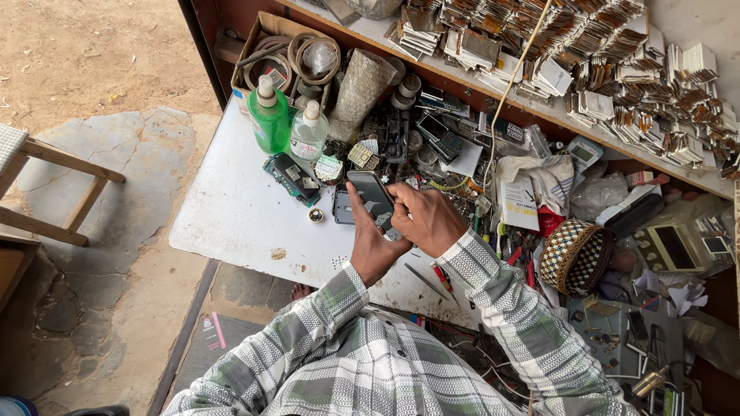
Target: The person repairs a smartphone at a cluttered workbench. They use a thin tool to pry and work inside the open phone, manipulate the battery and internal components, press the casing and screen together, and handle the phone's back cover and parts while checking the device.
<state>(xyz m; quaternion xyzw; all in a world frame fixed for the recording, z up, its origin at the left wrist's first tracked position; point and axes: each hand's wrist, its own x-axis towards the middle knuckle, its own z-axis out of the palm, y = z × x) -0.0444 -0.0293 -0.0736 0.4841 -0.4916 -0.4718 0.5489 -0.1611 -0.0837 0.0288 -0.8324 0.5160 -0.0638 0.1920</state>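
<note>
A dark smartphone [371,196] with a glossy black screen is held up over the white worktable [231,216]. My left hand [371,245] grips it from below, thumb along its left edge. My right hand [426,219] is closed on its right side, fingers curled at the lower edge. Both sleeves are green and white plaid. Beneath the phone lie small dark phone parts [342,208] and a circuit board [291,177].
A green bottle [269,119] and a clear bottle [309,132] stand at the table's back left. Heaps of phone parts, tools, a patterned cap [575,257] and a multimeter [676,245] crowd the right. Stacked parts fill the shelf [586,54]. A wooden stool [46,192] stands left.
</note>
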